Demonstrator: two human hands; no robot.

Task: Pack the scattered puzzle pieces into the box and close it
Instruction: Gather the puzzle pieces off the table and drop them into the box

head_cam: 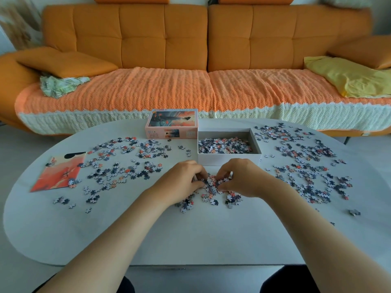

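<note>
Small puzzle pieces lie scattered over the white oval table [211, 233]. The open white box [229, 157] stands at the table's middle, partly filled with pieces. Its pink picture lid [171, 123] stands just left of it. Both hands work a heap of pieces [213, 183] right in front of the box. My left hand [182, 180] and my right hand [239, 177] curl their fingers round that heap from either side, gathering a clump between them. Loose pieces spread far left [122, 163] and far right [306, 163].
A pink-orange picture sheet [60, 173] lies flat at the table's left with a few pieces on it. An orange sofa [207, 49] with a knitted cover stands behind the table. My dark-clothed knees show under the table's near edge.
</note>
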